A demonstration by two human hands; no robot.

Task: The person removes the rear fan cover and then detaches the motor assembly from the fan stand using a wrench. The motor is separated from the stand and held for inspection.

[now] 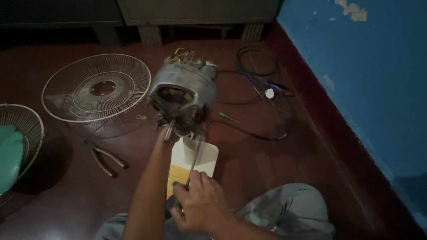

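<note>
A: What do we see in the middle?

B: The motor [184, 93], grey and bare, held up off the dark red floor [267, 169]. Our left hand [167, 131] reaches under it; the forearm runs up from below and the fingers are tucked against the housing, so we cannot tell if they are spread or gripping.

A: And the right hand [202, 206]?

B: Closed around the handle of a screwdriver [195, 158]. Its shaft runs up to the motor's lower edge, where the tip meets it.

A: What lies beneath?

B: A white panel [195, 155] with a yellowish strip, flat on the floor just under the motor. Pliers [104, 158] lie to the left, well apart from our hands.

A: And further out?

B: A wire guard [95, 86] lies flat to the left of the motor, with a second guard [20, 129] at the left edge. Black cable [258, 71] coils by the blue wall [364, 75], and a small green screwdriver [228, 117] lies right of the motor.
</note>
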